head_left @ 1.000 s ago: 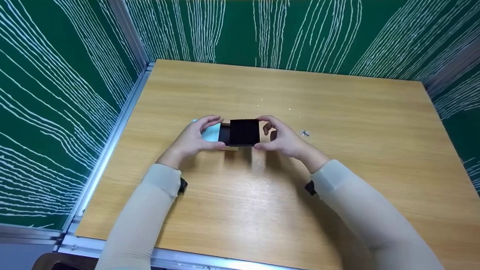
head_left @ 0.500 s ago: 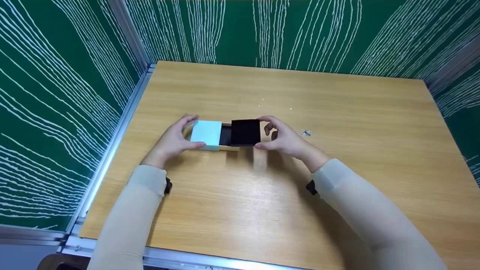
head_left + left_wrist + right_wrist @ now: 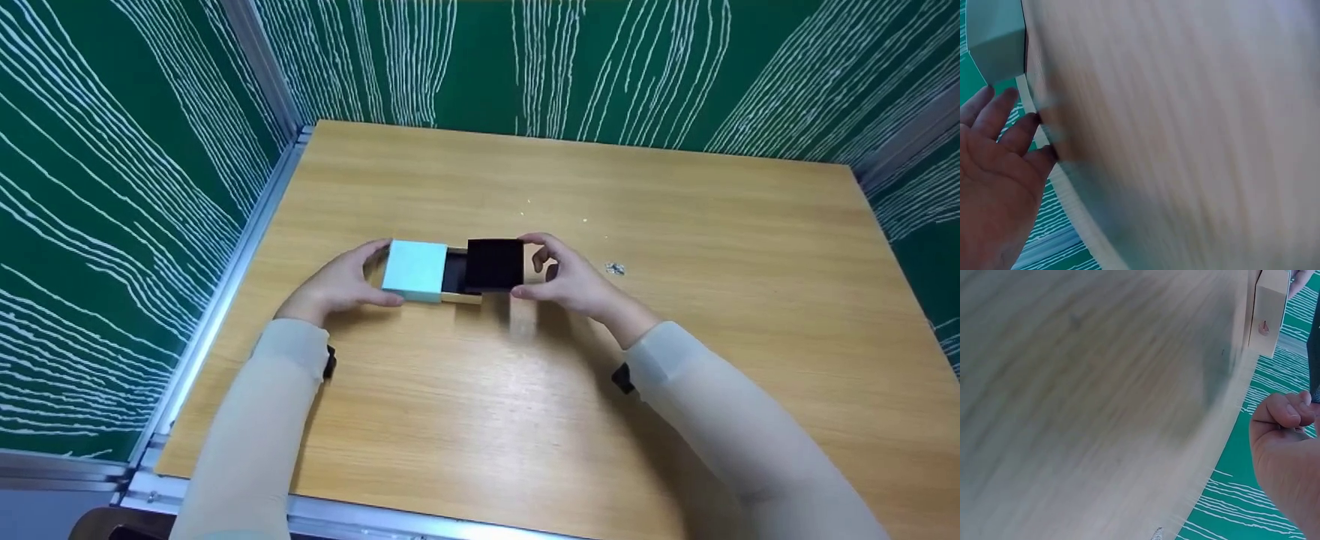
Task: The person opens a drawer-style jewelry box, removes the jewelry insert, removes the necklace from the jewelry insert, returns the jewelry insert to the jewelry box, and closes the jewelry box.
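Note:
A light-blue slide-out box point(image 3: 415, 268) lies on the table, its drawer point(image 3: 454, 271) pulled partly out to the right. The drawer is dark inside and has a tan side; its front point(image 3: 1269, 312) carries a small reddish pull tab. My left hand point(image 3: 337, 281) holds the box's left end, thumb at the near corner and fingers at the far one. My right hand point(image 3: 570, 277) pinches a black square pad point(image 3: 495, 265) by its right edge, thumb at the near corner, index at the far one. The pad is raised and overlaps the drawer's right end, hiding it.
A small silvery item point(image 3: 615, 268) lies on the wooden table point(image 3: 525, 412) right of the right hand. Several tiny pale bits point(image 3: 585, 220) are scattered farther back. Green panels point(image 3: 480, 67) with white lines stand along the back and sides.
My left hand has drawn back leftward from the drawer area to the left end of the blue box, uncovering its top. My right hand still holds the black pad in about the same place.

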### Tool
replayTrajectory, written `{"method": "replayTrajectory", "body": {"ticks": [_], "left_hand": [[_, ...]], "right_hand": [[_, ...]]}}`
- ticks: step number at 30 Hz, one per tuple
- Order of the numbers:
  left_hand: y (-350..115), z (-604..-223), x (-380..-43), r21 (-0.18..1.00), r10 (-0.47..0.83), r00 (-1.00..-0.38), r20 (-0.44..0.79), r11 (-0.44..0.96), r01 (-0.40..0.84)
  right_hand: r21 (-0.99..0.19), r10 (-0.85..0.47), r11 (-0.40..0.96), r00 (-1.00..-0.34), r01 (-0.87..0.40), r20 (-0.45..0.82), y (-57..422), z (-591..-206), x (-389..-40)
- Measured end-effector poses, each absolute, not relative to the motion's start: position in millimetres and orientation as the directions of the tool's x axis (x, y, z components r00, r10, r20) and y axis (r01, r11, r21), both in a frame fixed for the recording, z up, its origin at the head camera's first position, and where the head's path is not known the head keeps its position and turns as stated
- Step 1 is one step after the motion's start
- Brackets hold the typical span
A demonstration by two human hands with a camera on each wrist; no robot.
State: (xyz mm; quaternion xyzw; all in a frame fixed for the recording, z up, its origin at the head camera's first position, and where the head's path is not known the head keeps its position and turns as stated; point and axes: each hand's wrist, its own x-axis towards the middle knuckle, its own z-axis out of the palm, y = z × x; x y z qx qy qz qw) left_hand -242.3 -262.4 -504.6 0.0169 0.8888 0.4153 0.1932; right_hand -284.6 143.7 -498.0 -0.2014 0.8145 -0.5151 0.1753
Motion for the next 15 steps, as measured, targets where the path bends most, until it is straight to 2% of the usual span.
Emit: {"method": "replayTrajectory", "body": {"ticks": [15], "left_hand": [[-270.1, -494.1, -252.7, 0.703, 0.177, -0.902, -0.394, 0.69, -0.171]], "right_hand": [[-0.898, -0.488, 0.422, -0.866, -0.125, -0.109, 135.5, -500.5, -285.0]]}}
